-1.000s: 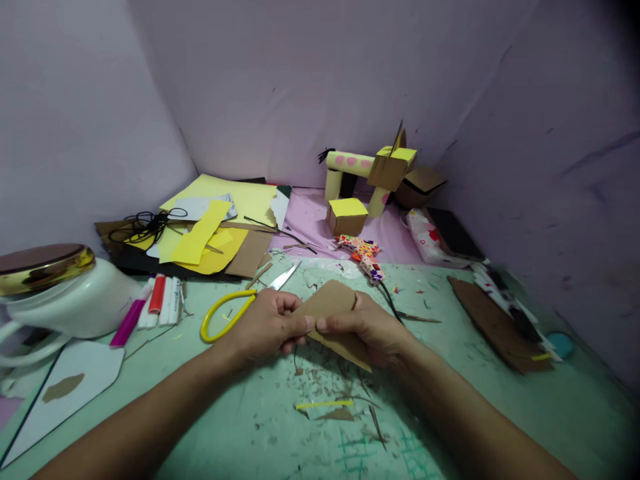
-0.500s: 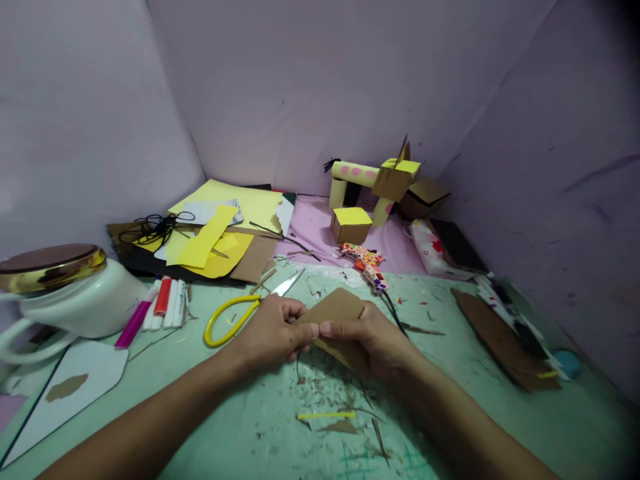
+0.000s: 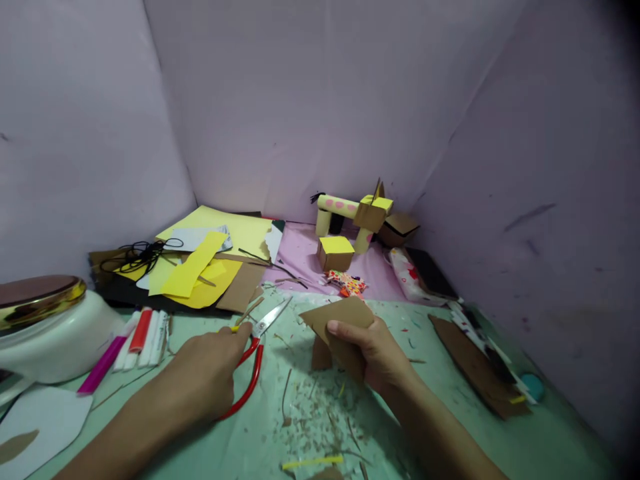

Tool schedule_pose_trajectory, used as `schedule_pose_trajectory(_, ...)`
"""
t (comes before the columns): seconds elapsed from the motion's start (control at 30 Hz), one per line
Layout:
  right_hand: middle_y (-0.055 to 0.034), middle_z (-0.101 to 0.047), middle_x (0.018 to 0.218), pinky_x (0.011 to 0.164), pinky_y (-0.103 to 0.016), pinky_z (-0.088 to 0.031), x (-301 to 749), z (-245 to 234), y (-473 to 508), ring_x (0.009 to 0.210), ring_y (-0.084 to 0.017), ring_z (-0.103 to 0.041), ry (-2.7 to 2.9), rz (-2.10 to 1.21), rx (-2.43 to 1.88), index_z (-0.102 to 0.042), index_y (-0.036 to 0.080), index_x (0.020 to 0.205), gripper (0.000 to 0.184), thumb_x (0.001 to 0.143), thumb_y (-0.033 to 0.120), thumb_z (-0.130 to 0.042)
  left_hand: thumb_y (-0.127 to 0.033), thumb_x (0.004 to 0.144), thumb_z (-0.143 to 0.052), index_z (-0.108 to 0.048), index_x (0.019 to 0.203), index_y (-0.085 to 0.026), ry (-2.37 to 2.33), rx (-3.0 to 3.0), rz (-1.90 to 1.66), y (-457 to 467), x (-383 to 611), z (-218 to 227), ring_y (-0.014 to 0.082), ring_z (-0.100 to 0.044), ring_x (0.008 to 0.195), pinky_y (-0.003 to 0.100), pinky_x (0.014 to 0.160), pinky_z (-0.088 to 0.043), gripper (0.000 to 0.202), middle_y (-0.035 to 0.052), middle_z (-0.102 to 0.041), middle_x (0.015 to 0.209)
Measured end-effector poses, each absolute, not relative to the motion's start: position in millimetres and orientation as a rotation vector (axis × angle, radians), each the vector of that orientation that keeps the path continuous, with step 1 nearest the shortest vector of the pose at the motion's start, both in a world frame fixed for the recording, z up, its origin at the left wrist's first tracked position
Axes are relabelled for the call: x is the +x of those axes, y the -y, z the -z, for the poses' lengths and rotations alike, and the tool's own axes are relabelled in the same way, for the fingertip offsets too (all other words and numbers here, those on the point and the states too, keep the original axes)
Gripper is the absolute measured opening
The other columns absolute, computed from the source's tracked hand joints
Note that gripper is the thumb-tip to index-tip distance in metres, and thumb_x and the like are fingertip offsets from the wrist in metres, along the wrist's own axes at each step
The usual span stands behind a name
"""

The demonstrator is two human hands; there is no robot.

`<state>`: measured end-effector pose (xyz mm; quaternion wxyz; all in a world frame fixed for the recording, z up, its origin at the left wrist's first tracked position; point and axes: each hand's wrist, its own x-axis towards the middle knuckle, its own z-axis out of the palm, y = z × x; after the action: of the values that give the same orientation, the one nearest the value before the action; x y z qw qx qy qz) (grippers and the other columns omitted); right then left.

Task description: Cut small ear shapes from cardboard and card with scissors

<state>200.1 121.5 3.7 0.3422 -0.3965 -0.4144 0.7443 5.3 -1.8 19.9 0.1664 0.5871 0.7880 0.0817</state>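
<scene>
My right hand (image 3: 387, 353) pinches a folded piece of brown cardboard (image 3: 345, 310), thumb on top, holding it above the green table. A brown flap hangs below the piece. My left hand (image 3: 213, 367) is closed over the yellow handle of a pair of scissors (image 3: 269, 319), whose other handle is red. The blades lie close together, pointing away to the right. My left palm and most of the yellow loop are hidden beneath the hand. Cardboard scraps (image 3: 320, 387) and a thin yellow strip (image 3: 313, 461) are scattered in front of me.
A spotted paper animal (image 3: 345, 205) and a yellow-topped cardboard box (image 3: 336, 255) stand at the back. Yellow paper (image 3: 225, 227) and black cord (image 3: 143, 257) lie back left. Markers (image 3: 143, 337) and a white pot-like vessel (image 3: 75, 337) are left; brown cardboard (image 3: 475, 367) lies right.
My left hand has let go of the cardboard and moved left onto the scissors, uncovering the red handle. My right hand alone keeps the cardboard. The camera view has shifted.
</scene>
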Motion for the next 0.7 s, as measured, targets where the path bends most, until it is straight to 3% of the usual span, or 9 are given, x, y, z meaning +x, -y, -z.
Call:
schedule_pose_trajectory(0.07, 0.0, -0.066, 0.06, 0.049, -0.025, -0.047, 200, -4, -121, 0.053, -0.015, -0.058, 1.071, -1.918, -1.034, -0.062, 0.015, 0.073, 0.032, 0.047, 0.021, -0.081, -0.008, 0.063, -0.045, -0.052, 0.121, -0.014, -2.285, 1.731, 0.009, -2, 10, -21, 0.0368, -0.064, 0.077, 0.039, 0.059, -0.042, 0.059, 0.0203, -0.068, 0.09)
schedule_pose_trajectory(0.17, -0.0007, -0.067, 0.06, 0.05, -0.027, -0.047, 201, -5, -122, 0.052, -0.016, -0.058, 1.045, -1.915, -1.016, -0.063, 0.015, 0.073, 0.032, 0.048, 0.023, -0.081, -0.011, 0.064, -0.045, -0.051, 0.121, -0.017, -2.318, 1.705, -0.013, -8, 14, -30, 0.0375, -0.064, 0.081, 0.039, 0.06, -0.042, 0.058, 0.0187, -0.069, 0.09)
schedule_pose_trajectory(0.4, -0.0004, -0.07, 0.064, 0.053, -0.027, -0.05, 205, -10, -129, 0.055, -0.016, -0.061, 0.902, -1.846, -0.89, -0.066, 0.016, 0.077, 0.035, 0.047, 0.024, -0.082, -0.028, 0.077, -0.048, -0.048, 0.11, -0.022, -2.301, 1.557, -0.808, -9, 13, -30, 0.0216, -0.064, 0.065, 0.028, 0.057, -0.045, 0.034, 0.0014, -0.066, 0.071)
schedule_pose_trajectory(0.53, -0.0008, -0.07, 0.064, 0.052, -0.026, -0.05, 204, -11, -128, 0.055, -0.016, -0.061, 0.862, -1.847, -0.87, -0.067, 0.016, 0.077, 0.036, 0.046, 0.024, -0.083, -0.029, 0.086, -0.037, -0.043, 0.111, -0.022, -2.102, 1.902, -1.06, -7, 19, -8, 0.0173, -0.061, 0.056, 0.025, 0.054, -0.047, 0.026, -0.0003, -0.063, 0.068)
schedule_pose_trajectory(0.6, -0.0005, -0.07, 0.063, 0.052, -0.024, -0.05, 203, -12, -126, 0.055, -0.015, -0.06, 0.846, -1.828, -0.857, -0.067, 0.015, 0.076, 0.036, 0.045, 0.024, -0.084, -0.024, 0.088, -0.035, -0.04, 0.117, -0.023, -2.026, 1.947, -0.981, -6, 22, -1, 0.0181, -0.064, 0.064, 0.026, 0.059, -0.049, 0.03, 0.0023, -0.066, 0.077)
schedule_pose_trajectory(0.7, 0.0, -0.069, 0.062, 0.052, -0.023, -0.05, 203, -13, -122, 0.054, -0.014, -0.06, 0.827, -1.812, -0.808, -0.068, 0.015, 0.075, 0.034, 0.045, 0.024, -0.084, -0.018, 0.082, -0.04, -0.031, 0.13, -0.024, -1.963, 1.959, -0.922, -4, 26, 1, 0.0224, -0.062, 0.097, 0.032, 0.081, -0.05, 0.049, 0.0089, -0.063, 0.11)
